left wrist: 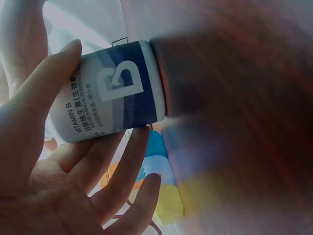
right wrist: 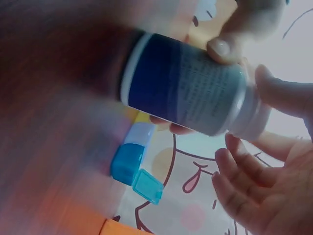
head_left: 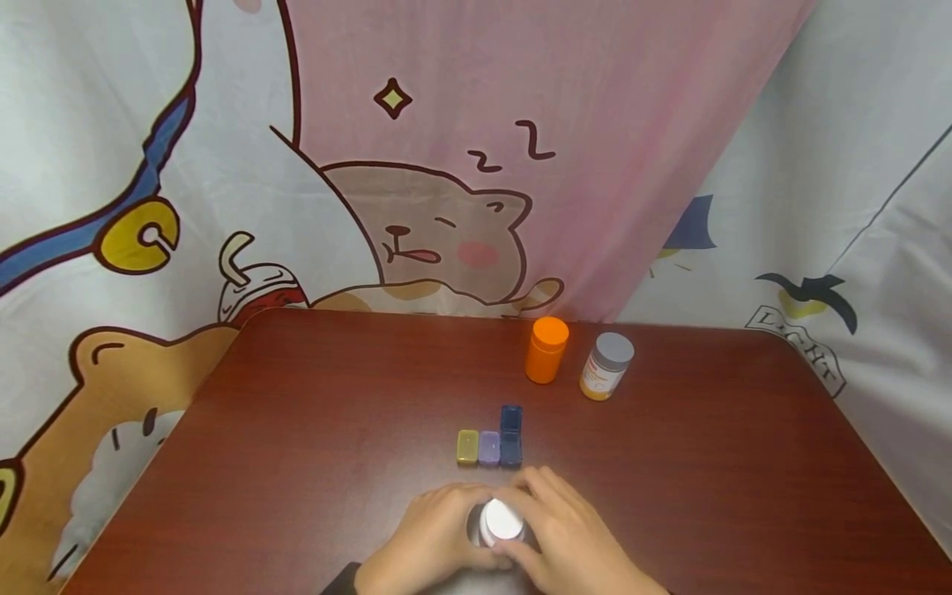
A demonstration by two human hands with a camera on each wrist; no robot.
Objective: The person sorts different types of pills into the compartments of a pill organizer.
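A white vitamin B bottle [left wrist: 112, 90] with a dark blue label band stands on the table near its front edge. My left hand [head_left: 440, 527] grips the bottle's body, its thumb on the near side and some fingers round the far side. My right hand [head_left: 563, 529] holds the white cap [right wrist: 252, 115] between thumb and fingers. The cap sits on the bottle's top. Just beyond the hands lies a small pill box with yellow [head_left: 467, 447], purple [head_left: 488, 447] and dark blue [head_left: 511, 450] compartments. The blue lid [head_left: 511, 418] stands open; the yellow and purple lids are down.
An orange bottle [head_left: 545, 351] stands at the back of the brown table [head_left: 312, 413]. To its right is a grey-capped jar [head_left: 606, 366] with a white label. A printed curtain [head_left: 446, 99] hangs behind the table.
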